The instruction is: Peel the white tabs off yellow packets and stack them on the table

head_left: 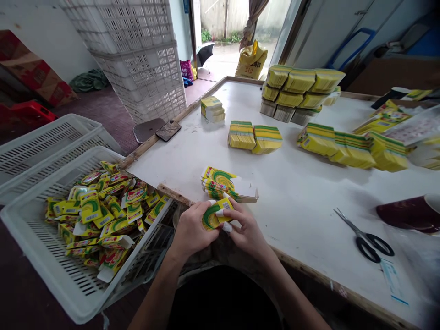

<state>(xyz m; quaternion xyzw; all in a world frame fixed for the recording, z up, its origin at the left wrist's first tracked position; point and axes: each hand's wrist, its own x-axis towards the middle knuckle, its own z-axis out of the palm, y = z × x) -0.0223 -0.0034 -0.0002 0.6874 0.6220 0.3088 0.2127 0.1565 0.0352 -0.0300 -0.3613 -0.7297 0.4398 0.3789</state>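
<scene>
Small yellow printed carton (212, 219), and it's up in the air, just below the middle of the view towards six o'clock, by the near edge of the bench (292, 211)! Left grip (194, 231) at eight o'clock, right grip (249, 229) at four. It slants up towards two o'clock, green rings sweeping its nine o'clock side, barcode showing at two, lower edge partly hidden by fingers.
</scene>
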